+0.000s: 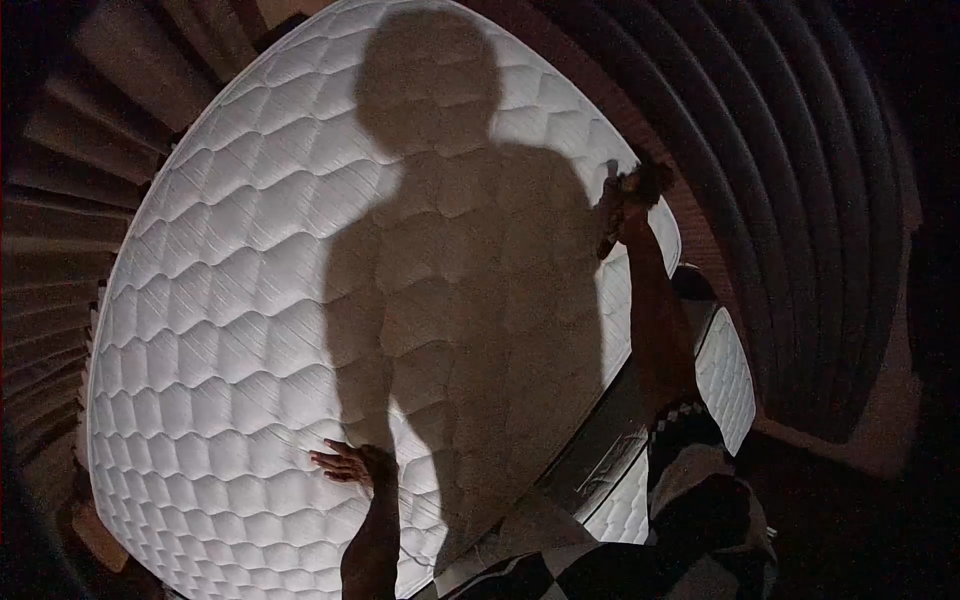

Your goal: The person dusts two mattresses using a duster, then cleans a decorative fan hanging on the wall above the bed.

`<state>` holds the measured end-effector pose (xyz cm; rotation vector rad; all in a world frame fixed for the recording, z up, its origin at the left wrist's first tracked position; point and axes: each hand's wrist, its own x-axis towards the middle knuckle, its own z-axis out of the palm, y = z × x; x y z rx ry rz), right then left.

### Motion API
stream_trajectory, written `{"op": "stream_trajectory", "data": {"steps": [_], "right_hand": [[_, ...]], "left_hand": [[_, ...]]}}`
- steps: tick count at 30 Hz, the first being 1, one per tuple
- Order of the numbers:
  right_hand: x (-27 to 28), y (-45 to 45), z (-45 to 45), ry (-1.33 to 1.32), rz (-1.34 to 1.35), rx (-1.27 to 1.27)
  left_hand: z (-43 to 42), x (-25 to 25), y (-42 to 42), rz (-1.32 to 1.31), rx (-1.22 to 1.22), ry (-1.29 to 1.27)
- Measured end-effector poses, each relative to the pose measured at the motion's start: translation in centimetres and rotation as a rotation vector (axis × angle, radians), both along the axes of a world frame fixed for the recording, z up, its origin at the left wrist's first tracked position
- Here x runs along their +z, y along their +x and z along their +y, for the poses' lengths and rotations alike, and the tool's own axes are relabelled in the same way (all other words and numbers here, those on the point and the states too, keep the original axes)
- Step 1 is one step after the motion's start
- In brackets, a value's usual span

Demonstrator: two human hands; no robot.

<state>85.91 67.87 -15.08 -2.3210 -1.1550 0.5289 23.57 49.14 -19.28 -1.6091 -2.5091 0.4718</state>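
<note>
Folds of brown material (50, 250) line the far left, beside 1 broad white quilted mattress (230, 330) that fills the middle of the view. The person's left hand (345, 464) is open, fingers loosely spread and closed on nothing, seemingly laid against the lower quilting. A head-and-shoulders shadow (460, 250) falls across the center. The right hand (640, 195) reaches the upper right edge; dim light hides how far its fingers are closed and whether it has hold of the border. By appearance, the 2 hands are steadying the mattress; shifting it would call for a sure hold on that edge and an even push from the open palm. Below the right arm run a dark band (600, 450) and more white quilting (726, 380), with dark ribbed material (790, 200) at far right.
</note>
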Motion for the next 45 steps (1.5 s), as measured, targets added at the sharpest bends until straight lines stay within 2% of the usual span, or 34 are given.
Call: {"op": "stream_trajectory", "data": {"steps": [2, 3, 4, 5, 6, 8, 9, 13, 15, 16, 18, 19, 21, 23, 25, 28, 29, 30, 32, 33, 35, 36, 37, 38, 43, 45], "right_hand": [[-2.7, 2.1, 1.2, 0.249, 0.208, 0.050], [-3.3, 1.7, 2.4, 0.231, 0.819, -0.241], [0.4, -4.9, 4.5, 0.050, 0.509, 0.059], [3.9, -11.4, 6.6, -0.113, 0.023, 0.359], [7.8, -18.3, 8.8, -0.141, -0.371, 0.565], [7.4, -19.0, 10.8, -0.195, -0.500, 0.734], [5.9, -17.5, 12.9, -0.101, -0.590, 0.735], [3.3, -11.9, 19.8, -0.183, -0.464, 0.327], [2.0, -11.5, 22.9, 0.067, 0.577, -0.244], [1.5, -13.3, 24.1, 0.158, 0.266, 0.138], [4.7, -22.1, 24.6, 0.085, -0.228, 0.615], [6.5, -26.7, 24.8, 0.128, -0.472, 0.810], [9.5, -31.5, 26.4, -0.199, -0.587, 1.022], [9.2, -31.3, 28.9, -0.224, -0.610, 0.992], [8.4, -28.0, 32.2, -0.174, -0.590, 0.794], [7.7, -22.6, 36.0, -0.128, -0.365, 0.541], [7.2, -22.2, 36.3, -0.105, -0.326, 0.522], [6.9, -22.9, 36.8, -0.068, -0.328, 0.547], [6.1, -26.7, 36.7, 0.044, -0.538, 0.756], [6.5, -29.2, 35.7, 0.067, -0.634, 0.856], [8.4, -32.5, 33.9, -0.077, -0.675, 0.950], [8.7, -33.7, 33.0, -0.234, -0.714, 1.047], [8.3, -32.1, 33.1, -0.205, -0.610, 0.872], [7.7, -30.4, 33.4, -0.171, -0.505, 0.706], [2.0, -29.0, 31.6, 0.106, -0.373, 0.859], [3.2, -30.1, 31.4, 0.258, -0.327, 0.919]], "left_hand": [[0.0, 0.3, 0.6, -0.049, 0.002, 0.084], [0.2, 1.1, 1.0, -0.120, 0.015, 0.075], [0.3, 1.5, 1.0, -0.185, 0.026, 0.068], [-1.5, -2.1, -0.9, -0.078, 0.020, -0.001], [-1.4, -2.2, -1.0, -0.071, 0.023, 0.006], [-1.5, -1.6, -0.7, -0.184, 0.057, -0.026], [-1.3, -1.3, -0.7, -0.239, 0.073, -0.041], [-0.4, -0.7, -0.4, -0.156, -0.005, 0.061], [-0.3, -0.2, -0.2, -0.255, 0.012, 0.060], [-0.2, -0.1, -0.1, -0.255, 0.015, 0.063], [-0.4, -0.1, -0.2, -0.267, -0.005, 0.047], [-0.6, -0.4, -0.3, -0.263, -0.004, 0.051], [-1.0, -1.5, -0.7, -0.248, 0.010, 0.063], [-1.4, -1.1, -1.3, -0.242, 0.001, 0.015], [-1.1, -0.3, -0.8, -0.299, -0.048, 0.012], [-2.0, -1.7, -1.1, -0.297, 0.025, -0.062], [-1.1, -0.9, -1.0, -0.025, -0.164, -0.004], [-1.8, -0.7, -1.1, -0.036, -0.162, -0.009], [-2.0, -1.0, -1.2, -0.346, -0.052, -0.048], [-1.4, -0.7, -1.1, -0.341, 0.036, -0.103], [-1.3, -0.8, -1.0, -0.328, 0.047, -0.141], [-1.3, -0.5, -0.9, -0.320, 0.060, -0.188], [-0.8, -0.8, -0.6, -0.223, -0.019, 0.005], [-0.9, -1.1, -0.9, -0.256, -0.048, 0.072], [-1.6, -0.9, -1.2, -0.420, 0.012, 0.000], [-1.5, -1.3, -1.5, -0.387, -0.031, 0.055]]}}
